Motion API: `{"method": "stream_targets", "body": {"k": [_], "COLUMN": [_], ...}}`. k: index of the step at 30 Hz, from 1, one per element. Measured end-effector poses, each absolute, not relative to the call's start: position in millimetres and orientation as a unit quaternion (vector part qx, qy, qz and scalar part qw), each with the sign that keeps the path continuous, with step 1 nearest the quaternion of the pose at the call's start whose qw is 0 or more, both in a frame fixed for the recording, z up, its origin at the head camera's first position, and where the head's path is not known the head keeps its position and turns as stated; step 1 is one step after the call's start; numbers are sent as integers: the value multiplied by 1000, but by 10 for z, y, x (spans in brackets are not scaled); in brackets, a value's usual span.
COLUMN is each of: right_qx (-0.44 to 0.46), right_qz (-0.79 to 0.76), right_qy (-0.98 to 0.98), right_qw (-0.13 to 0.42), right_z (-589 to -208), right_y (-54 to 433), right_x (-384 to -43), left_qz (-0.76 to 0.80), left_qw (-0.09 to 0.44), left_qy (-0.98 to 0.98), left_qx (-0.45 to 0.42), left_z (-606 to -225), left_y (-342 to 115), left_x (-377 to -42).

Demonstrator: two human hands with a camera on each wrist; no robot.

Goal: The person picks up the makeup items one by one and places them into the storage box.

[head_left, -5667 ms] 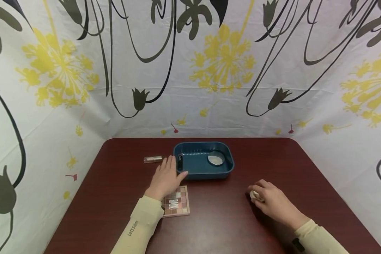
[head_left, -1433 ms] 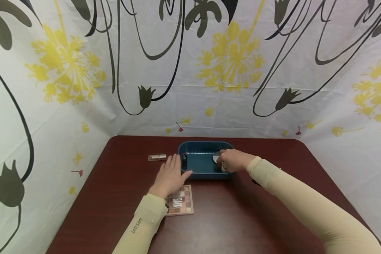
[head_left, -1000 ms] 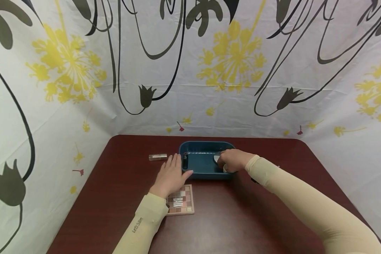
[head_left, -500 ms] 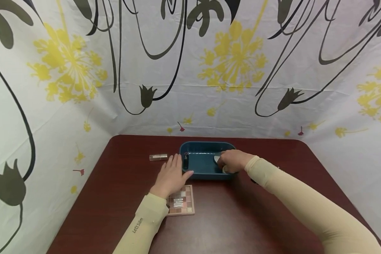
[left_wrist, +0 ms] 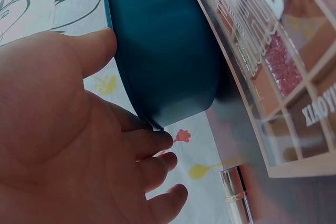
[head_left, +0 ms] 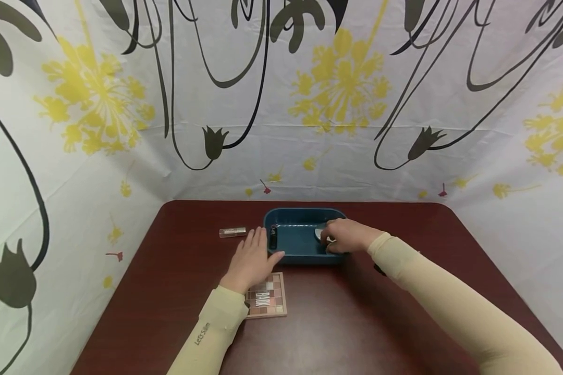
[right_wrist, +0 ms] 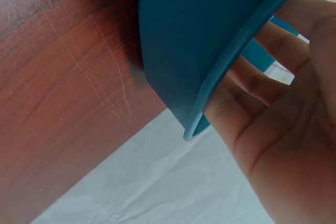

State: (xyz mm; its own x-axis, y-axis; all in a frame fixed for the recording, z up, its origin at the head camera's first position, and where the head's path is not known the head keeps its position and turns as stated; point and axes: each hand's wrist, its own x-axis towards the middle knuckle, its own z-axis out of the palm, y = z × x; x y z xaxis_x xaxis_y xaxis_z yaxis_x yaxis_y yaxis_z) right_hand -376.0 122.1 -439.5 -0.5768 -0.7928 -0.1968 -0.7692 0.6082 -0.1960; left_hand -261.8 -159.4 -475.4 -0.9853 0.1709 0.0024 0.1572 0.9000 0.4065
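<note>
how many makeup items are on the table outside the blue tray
2: a slim clear-and-silver tube, left of the blue tray, and a palette, partly covered by the left hand and sleeve. More may be hidden.

Small cloth-walled booth, flower-print hangings [head_left: 272, 114], reddish-brown wood-grain table [head_left: 356, 312]

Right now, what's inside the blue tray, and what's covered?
In the blue tray, a dark item lies at the left end and part of a pale disc shows. The right hand covers much of the disc; a pale patch between its fingers is too hidden to identify.
</note>
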Motion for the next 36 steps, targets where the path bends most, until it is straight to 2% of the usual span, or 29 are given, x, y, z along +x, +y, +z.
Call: {"method": "stream_targets", "body": {"k": [22,36], "right_qx": [-378,-381], "right_qz": [-176,-215], "right_qy": [909,893], "right_qw": [-12,-110], "right_z": [-4459,-4611], "right_y": [1392,1491], "right_x": [-3440,-3181], "left_qz": [234,238], "left_qw": [23,26], "left_qy": [968,966], "left_qx": [89,93], "left_z": [-4771,-4717], "left_y": [-1596,-1643], "left_x": [-2633,-2633]}}
